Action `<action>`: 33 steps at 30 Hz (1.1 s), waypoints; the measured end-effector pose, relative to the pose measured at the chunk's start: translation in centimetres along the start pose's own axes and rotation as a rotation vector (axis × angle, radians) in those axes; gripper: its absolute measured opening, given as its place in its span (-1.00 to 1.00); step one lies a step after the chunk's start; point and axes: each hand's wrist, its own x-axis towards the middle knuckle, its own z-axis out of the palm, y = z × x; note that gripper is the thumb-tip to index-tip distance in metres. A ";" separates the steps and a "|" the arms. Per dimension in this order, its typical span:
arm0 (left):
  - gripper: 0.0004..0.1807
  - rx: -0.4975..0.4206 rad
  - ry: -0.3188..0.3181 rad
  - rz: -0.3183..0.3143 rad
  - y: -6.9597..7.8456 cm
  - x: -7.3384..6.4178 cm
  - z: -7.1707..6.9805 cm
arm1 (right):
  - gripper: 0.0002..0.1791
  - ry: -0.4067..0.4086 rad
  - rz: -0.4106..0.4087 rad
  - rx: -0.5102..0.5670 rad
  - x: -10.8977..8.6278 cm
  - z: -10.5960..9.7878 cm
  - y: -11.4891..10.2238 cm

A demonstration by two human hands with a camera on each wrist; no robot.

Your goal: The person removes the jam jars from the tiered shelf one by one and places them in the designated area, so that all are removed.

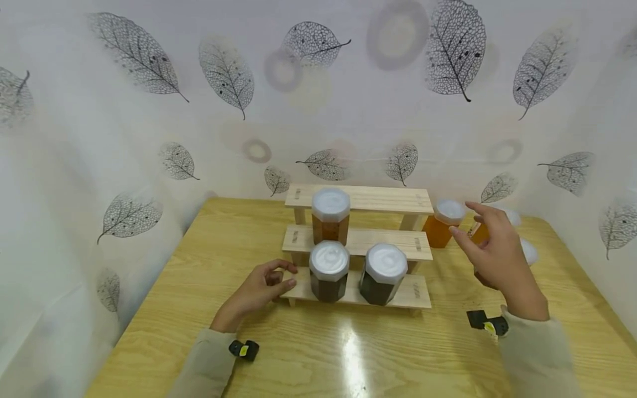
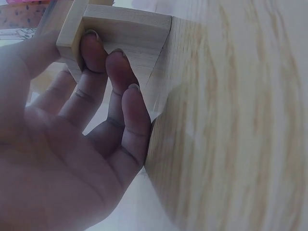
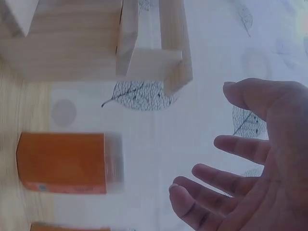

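Note:
A three-step wooden rack (image 1: 393, 199) stands on the table. My left hand (image 1: 261, 287) holds the left end of its lowest step, fingers curled at the wood (image 2: 122, 29) in the left wrist view. On that step sit two dark jars with white lids, a left one (image 1: 329, 271) and a right one (image 1: 383, 273). An amber jar (image 1: 330, 213) stands on the middle step. Right of the rack, my right hand (image 1: 497, 251) hovers with thumb and fingers spread around the near side of an orange jar (image 1: 439, 226). The right wrist view has that orange jar (image 3: 62, 162) apart from the fingertips.
Two more white-lidded jars stand partly hidden behind the right hand, one with a visible lid (image 1: 528, 251). A leaf-printed white cloth (image 1: 348, 110) hangs behind the wooden table (image 1: 308, 348) and along its sides.

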 end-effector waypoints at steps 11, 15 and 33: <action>-0.68 0.007 0.006 -0.018 -0.3 -0.2 0.1 | -0.31 -0.045 -0.098 0.041 2.0 1.8 -3.2; -0.68 0.003 0.005 -0.019 -0.3 -0.2 0.1 | -0.30 -0.081 -0.119 0.063 2.8 2.6 -4.4; -0.68 -0.007 0.006 -0.027 -0.1 0.1 0.0 | -0.33 -0.187 -0.224 0.212 5.6 4.6 -9.5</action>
